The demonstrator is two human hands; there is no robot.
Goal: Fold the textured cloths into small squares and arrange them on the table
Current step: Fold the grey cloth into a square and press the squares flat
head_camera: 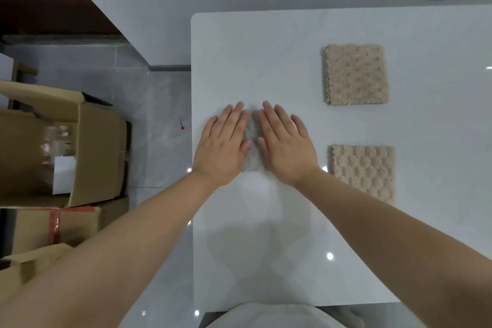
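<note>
Both hands lie flat, palms down, on a grey cloth (254, 157) near the left edge of the white table (266, 61), whose top is smooth, glossy and round-cornered. The left hand (223, 146) covers the cloth's left part and the right hand (285, 146) its right part. The fingers (234, 120) of each are straight and close together, pressing down rather than gripping, and they point away from the person with the thumb tips almost meeting over the cloth. Only a narrow strip of the fuzzy, nubbly grey fabric shows between the hands, running from just behind the thumbs up to the fingertips. Its near edge is straight and lies just beside the wrists. The rest of its outline is hidden under the palms, so its long axis cannot be told. To the right of the right hand's fingers, well apart, a far beige cloth (356, 74) lies folded into a thick square, its surface a honeycomb of soft raised bumps and its layered edge facing left. A near beige cloth (363, 170) of the same bumpy weave lies beside the right wrist, also a folded square, with its edges in line with the table's. Left of the left hand's fingers, beyond the table edge, open brown cardboard boxes (87, 152) stand on the grey tiled floor (159, 104).
</note>
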